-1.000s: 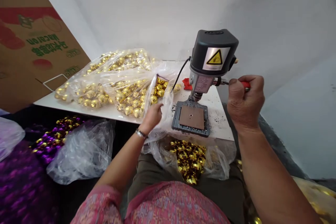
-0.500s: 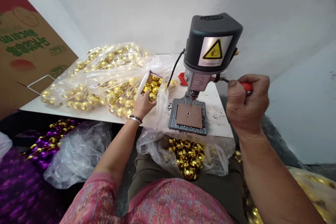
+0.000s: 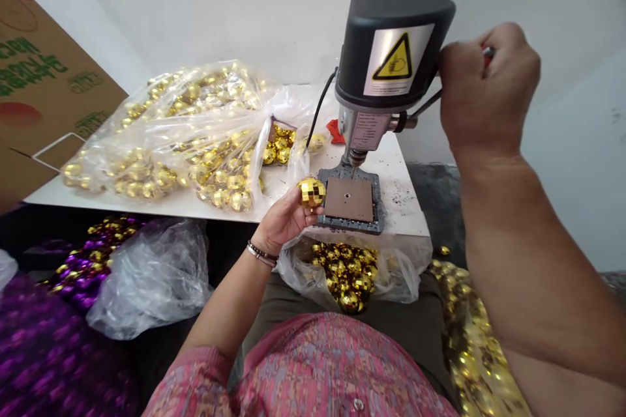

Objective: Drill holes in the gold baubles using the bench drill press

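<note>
At the far left a cardboard carton [image 3: 34,78] leans by the wall. Below the counter lies a heap of purple mirrored balls [image 3: 53,352] with some gold ones among them, too many to count, beside one crumpled clear plastic bag [image 3: 151,280]. On the white counter [image 3: 44,195] are what look like two bulging plastic bags [image 3: 205,150] of gold mirrored balls, again past counting, and a third bag [image 3: 355,273] of them sits in the person's lap.

The left hand [image 3: 283,221] holds up a single faceted gold ball [image 3: 312,193] just left of the drill plate, its fingers curled narrowly around the ball's underside. The ball looks light and stiff, probably hollow, and its small mirror tiles seem slick and liable to chip, so a gentle fingertip hold around its middle would suit it better than a squeeze.

One bench drill press [image 3: 394,45] stands on the counter, its bit above a brown pad [image 3: 348,199] with one centre hole. The raised right hand [image 3: 489,88] has its fingers closed around the red-knobbed feed lever [image 3: 425,104], with the knob mostly hidden. Further right, one loose gold ball [image 3: 443,250] sits at the top of a glittering gold heap [image 3: 469,332].
</note>
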Demonstrator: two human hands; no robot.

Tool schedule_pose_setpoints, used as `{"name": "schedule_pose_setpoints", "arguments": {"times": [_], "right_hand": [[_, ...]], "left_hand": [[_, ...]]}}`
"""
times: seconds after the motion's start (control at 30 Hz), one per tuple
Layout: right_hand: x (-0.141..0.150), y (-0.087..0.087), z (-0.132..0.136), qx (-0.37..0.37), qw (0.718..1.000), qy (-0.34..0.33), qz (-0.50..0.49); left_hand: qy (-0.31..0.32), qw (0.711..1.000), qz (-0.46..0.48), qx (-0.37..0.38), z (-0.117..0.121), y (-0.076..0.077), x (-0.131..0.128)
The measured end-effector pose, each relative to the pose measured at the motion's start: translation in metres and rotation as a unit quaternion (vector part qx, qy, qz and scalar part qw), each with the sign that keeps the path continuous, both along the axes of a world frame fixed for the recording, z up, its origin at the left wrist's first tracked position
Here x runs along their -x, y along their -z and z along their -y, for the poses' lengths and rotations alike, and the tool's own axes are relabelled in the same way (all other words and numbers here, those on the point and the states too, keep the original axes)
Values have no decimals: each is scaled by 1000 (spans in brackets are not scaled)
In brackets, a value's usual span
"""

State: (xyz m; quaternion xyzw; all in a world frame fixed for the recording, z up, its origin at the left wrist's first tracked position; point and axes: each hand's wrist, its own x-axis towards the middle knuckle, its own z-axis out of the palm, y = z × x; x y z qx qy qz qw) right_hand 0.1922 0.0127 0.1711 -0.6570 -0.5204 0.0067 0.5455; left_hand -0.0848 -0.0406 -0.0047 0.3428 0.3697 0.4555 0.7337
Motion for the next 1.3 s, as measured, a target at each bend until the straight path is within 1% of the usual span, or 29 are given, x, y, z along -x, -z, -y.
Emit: {"name": "schedule_pose_setpoints", "arguments": {"times": [0.1,0.2,0.3,0.37,0.4,0.53,0.6,0.73,0.87,0.97,1.03,1.07,1.17,1.23,1.27,1.3], "right_hand": [[7,-15,-9,24,1000,14,-10],[8,-20,-18,42,999,13,-27],[7,-23,-24,57,997,11,-45],[7,-25,-25,64,997,13,-44],[8,-26,-25,62,997,13,-39],[13,-29,-23,49,998,8,-31],[15,-29,-22,53,998,5,-32],[18,-31,-21,67,997,-3,-38],[19,-31,-19,78,996,-12,-38],[19,-31,-19,81,996,-16,-35],[18,-31,-19,81,996,-17,-36],[18,-31,-19,80,996,-17,-38],[18,-32,-19,79,996,-19,-46],[19,-33,-18,75,996,-20,-51],[19,-33,-17,72,996,-22,-53],[20,-33,-15,67,996,-24,-55]], "left_hand": [[28,1000,-4,7,-3,3,-7],[45,997,-61,2,-9,-1,-14],[22,984,-163,-60,-17,-8,-26],[4,973,-213,-89,-23,-12,-35],[-2,969,-231,-86,-26,-14,-40],[-24,957,-289,-17,-39,-21,-60],[-36,949,-312,-2,-44,-22,-69],[-46,940,-337,-8,-51,-20,-78],[-43,938,-343,-29,-55,-13,-80],[-35,930,-363,-48,-56,-8,-79],[-30,917,-390,-81,-55,-5,-79],[-27,905,-410,-107,-55,-4,-80],[-14,851,-492,-186,-50,-1,-82],[-9,817,-538,-209,-47,0,-83],[-9,808,-551,-209,-45,1,-84],[-10,804,-557,-207,-44,3,-85]]}}
